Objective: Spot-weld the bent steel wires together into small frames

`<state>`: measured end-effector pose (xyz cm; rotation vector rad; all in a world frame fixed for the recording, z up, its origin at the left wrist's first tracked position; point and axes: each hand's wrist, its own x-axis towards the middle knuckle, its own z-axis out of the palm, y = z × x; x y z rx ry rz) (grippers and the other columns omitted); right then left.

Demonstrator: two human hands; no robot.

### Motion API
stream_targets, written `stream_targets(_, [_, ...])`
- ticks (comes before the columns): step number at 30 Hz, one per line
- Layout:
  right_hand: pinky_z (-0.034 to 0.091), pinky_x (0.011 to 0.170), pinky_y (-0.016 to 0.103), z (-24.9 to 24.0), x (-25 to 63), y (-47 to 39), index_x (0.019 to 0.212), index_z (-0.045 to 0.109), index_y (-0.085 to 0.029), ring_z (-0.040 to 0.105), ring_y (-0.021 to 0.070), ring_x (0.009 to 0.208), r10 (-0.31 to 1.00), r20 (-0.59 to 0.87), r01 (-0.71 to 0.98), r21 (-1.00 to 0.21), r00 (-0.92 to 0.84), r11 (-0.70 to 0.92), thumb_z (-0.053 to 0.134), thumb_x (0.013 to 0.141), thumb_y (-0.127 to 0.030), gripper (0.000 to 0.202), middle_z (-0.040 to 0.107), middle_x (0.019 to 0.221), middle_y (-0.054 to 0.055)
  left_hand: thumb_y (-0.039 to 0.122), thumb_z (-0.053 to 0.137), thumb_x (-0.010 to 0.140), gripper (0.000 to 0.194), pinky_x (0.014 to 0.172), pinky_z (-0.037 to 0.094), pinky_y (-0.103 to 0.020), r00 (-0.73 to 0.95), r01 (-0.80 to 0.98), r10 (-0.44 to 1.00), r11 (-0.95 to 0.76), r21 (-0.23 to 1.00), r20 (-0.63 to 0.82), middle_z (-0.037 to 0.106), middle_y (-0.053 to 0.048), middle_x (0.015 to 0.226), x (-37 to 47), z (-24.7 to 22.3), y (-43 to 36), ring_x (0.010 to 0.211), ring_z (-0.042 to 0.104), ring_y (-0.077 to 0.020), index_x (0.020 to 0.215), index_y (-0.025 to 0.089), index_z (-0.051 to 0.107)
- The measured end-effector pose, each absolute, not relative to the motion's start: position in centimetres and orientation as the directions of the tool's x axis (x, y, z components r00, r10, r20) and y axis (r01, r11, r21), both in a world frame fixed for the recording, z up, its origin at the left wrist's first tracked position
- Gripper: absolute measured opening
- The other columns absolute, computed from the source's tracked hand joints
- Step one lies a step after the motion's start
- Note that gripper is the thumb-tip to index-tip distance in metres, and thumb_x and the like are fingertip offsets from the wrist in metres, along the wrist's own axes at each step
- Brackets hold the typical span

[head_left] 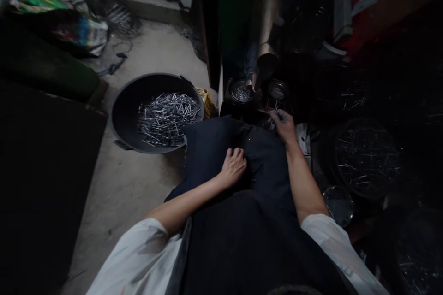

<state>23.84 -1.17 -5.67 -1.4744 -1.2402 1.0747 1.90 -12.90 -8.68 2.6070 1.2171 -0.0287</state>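
My left hand [234,165] rests on the dark cloth over my lap [211,147], its fingers curled; whatever they may hold is hidden. Beyond my right knee, my right hand [284,125] pinches a thin metal rod [276,107] that points upward from the fingertips. Just past that hand sits a small round metal piece [278,88]. A small round container of metal bits [241,91] lies to its left, under a dark nozzle-like part. A few thin dark pieces lie on the cloth beside my left hand, and a tiny orange glow shows on the cloth above it.
At the left, a wide black basin [121,106] holds many metal rods, with a yellow crate [206,103] behind it. A thick metal tube [269,18] slopes down ahead. Another container of rods [367,159] and a glass-like round dish [338,206] stand at the right.
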Motion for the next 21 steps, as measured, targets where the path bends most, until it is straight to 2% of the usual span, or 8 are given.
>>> stream_targets(3, [0.038,0.044,0.017,-5.8,24.2,-1.3,0.078,0.063,-0.018,0.049,0.0065,0.044,0.989,-0.086,0.238,-0.965,0.116,-0.112,0.068,0.083,-0.054,0.037,0.058,0.057,-0.005,0.008,0.043,0.092,0.025,0.091,0.041,-0.053,0.645,0.756,0.755,-0.608,0.243,-0.121,0.062,-0.022,0.110,2.5,-9.1,-13.5,0.107,0.052,-0.0330,0.099,0.010,0.067])
stream_targets(5, [0.039,0.043,0.018,-6.0,24.5,-1.3,0.087,0.064,-0.018,0.051,0.0073,0.044,0.984,-0.110,0.213,-0.967,0.137,-0.138,0.072,0.079,-0.052,0.036,0.061,0.061,-0.005,0.009,0.040,0.094,0.025,0.089,0.043,-0.050,0.623,0.774,0.768,-0.578,0.258,-0.147,0.063,-0.020,0.106,2.5,-8.2,-13.8,0.105,0.055,-0.0320,0.099,0.010,0.064])
stream_targets(8, [0.038,0.041,0.017,-6.1,24.8,-1.4,0.091,0.061,-0.019,0.052,0.0080,0.042,0.978,-0.125,0.162,-0.975,0.166,-0.152,0.079,0.072,-0.047,0.039,0.064,0.061,-0.005,0.012,0.037,0.095,0.027,0.077,0.047,-0.040,0.590,0.799,0.764,-0.504,0.326,-0.263,0.065,-0.015,0.096,1.7,-6.3,-14.5,0.096,0.061,-0.0291,0.110,0.012,0.059])
stream_targets(11, [0.033,0.036,0.016,-5.7,24.8,-1.7,0.086,0.056,-0.020,0.048,0.0072,0.036,0.978,-0.132,0.144,-0.977,0.164,-0.156,0.079,0.074,-0.045,0.036,0.063,0.057,-0.006,0.025,0.044,0.095,0.037,0.064,0.045,-0.033,0.594,0.795,0.673,-0.408,0.450,-0.440,0.068,-0.012,0.094,0.2,-4.9,-15.6,0.079,0.066,-0.0263,0.131,0.016,0.046])
stream_targets(14, [0.031,0.034,0.017,-4.8,24.3,-2.0,0.083,0.056,-0.020,0.046,0.0070,0.033,0.980,-0.131,0.123,-0.981,0.151,-0.151,0.078,0.076,-0.045,0.034,0.062,0.056,-0.006,0.039,0.053,0.091,0.045,0.059,0.041,-0.031,0.577,0.781,0.637,-0.247,0.573,-0.512,0.069,-0.009,0.083,-1.2,-4.7,-16.1,0.069,0.067,-0.0263,0.130,0.017,0.044])
stream_targets(16, [0.034,0.037,0.018,-3.9,23.8,-2.4,0.084,0.060,-0.020,0.048,0.0072,0.035,0.985,-0.099,0.121,-0.986,0.145,-0.117,0.077,0.078,-0.044,0.030,0.062,0.057,-0.006,0.039,0.045,0.096,0.033,0.057,0.038,-0.029,0.475,0.754,0.736,-0.058,0.654,-0.482,0.064,-0.004,0.070,-1.8,-4.6,-15.7,0.062,0.064,-0.0240,0.122,0.019,0.046])
stream_targets(18, [0.044,0.045,0.020,-2.8,23.2,-3.1,0.087,0.065,-0.020,0.054,0.0085,0.042,0.991,-0.044,0.136,-0.989,0.129,-0.062,0.075,0.081,-0.042,0.025,0.065,0.061,-0.005,0.039,0.037,0.099,0.025,0.056,0.037,-0.028,0.319,0.649,0.861,0.107,0.753,-0.397,0.059,-0.001,0.064,-2.4,-4.4,-14.4,0.057,0.060,-0.0205,0.114,0.021,0.047])
stream_targets(21, [0.057,0.073,0.029,-1.1,22.2,-4.6,0.098,0.073,-0.021,0.072,0.0155,0.070,1.000,0.023,0.175,-0.984,-0.011,0.024,0.072,0.087,-0.041,0.023,0.075,0.082,0.002,0.044,0.048,0.096,0.023,0.061,0.043,-0.026,0.133,0.422,0.963,0.160,0.892,-0.236,0.061,0.000,0.072,-3.1,-4.1,-11.2,0.064,0.061,-0.0173,0.103,0.022,0.051])
